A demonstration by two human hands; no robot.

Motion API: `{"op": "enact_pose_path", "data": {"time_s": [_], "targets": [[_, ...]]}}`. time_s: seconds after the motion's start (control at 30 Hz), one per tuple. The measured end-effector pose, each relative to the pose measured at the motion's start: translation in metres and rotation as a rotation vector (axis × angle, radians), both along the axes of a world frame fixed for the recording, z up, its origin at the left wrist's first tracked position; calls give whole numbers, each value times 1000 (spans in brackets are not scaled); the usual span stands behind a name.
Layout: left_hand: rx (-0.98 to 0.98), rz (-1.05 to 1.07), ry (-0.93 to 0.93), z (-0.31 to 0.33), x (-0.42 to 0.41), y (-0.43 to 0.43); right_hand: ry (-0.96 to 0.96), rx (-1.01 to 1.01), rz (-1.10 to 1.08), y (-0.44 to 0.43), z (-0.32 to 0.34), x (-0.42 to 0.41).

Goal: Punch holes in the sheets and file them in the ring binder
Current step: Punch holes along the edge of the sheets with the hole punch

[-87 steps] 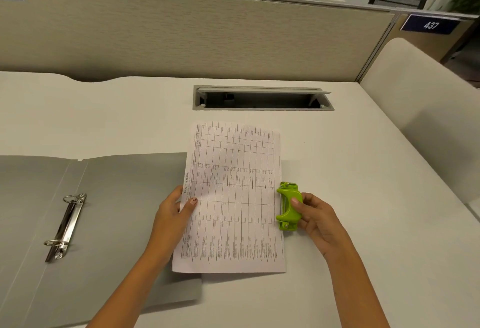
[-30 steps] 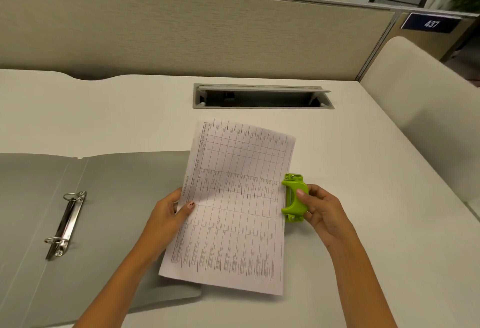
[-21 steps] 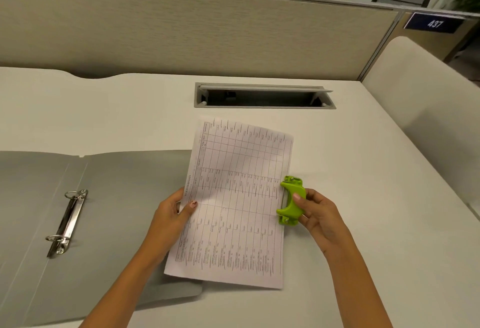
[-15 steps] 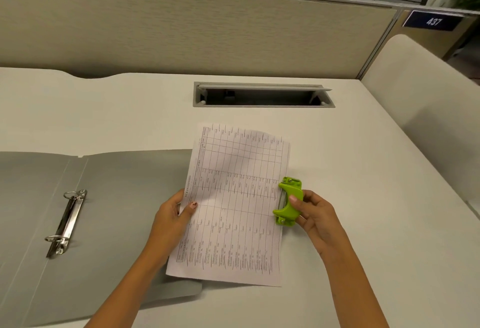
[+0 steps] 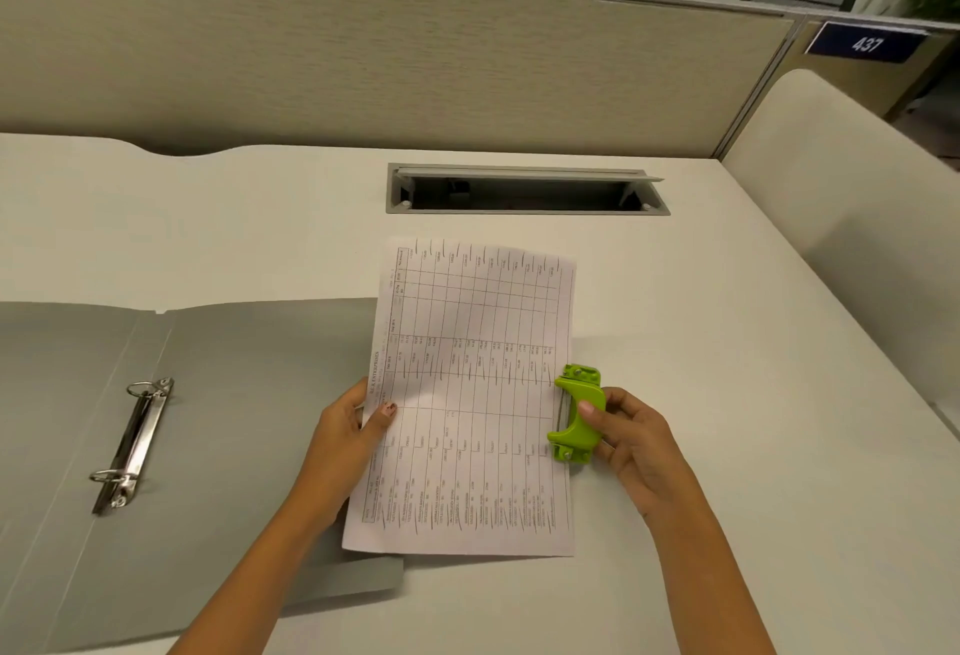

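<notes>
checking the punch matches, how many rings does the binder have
2, both in the ring binder: far ring toward the partition, near ring closest to the camera. None looks hidden.

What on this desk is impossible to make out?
All from the head view:
- Print on the sheet: too small to read.
- Any holes at its right edge: hidden under the punch.
- One sheet or several: the edge is too thin to tell.
- Left cover of the binder: cut off by the picture's edge.
- Inside of the cable slot: too dark.
</notes>
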State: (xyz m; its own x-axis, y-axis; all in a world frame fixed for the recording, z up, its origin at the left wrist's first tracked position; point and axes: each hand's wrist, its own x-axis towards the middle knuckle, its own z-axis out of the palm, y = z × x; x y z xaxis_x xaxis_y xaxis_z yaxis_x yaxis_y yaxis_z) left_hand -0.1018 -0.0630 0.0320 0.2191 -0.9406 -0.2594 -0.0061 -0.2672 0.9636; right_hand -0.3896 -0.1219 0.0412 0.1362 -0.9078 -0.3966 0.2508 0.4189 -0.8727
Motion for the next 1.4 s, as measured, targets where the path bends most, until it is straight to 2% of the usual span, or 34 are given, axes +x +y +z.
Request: {"op": "enact_pose_path", "data": {"time_s": [0.47,0.67,1.07,1.23,1.4], "targets": [[-15,9,35,-5,3,1,-14,22,-20,-4,-3,4],[-9,9,19,-7,4,1,45,9,54,-4,-4,2],[8,4,26,-4,1,1,-19,2,75,-8,3,-9],[9,-9,18,-4,2,1,27,-26,96,-7,5,-9],[10,6,30,-4,2,0,25,-64,26,-9,6,-11]]}}
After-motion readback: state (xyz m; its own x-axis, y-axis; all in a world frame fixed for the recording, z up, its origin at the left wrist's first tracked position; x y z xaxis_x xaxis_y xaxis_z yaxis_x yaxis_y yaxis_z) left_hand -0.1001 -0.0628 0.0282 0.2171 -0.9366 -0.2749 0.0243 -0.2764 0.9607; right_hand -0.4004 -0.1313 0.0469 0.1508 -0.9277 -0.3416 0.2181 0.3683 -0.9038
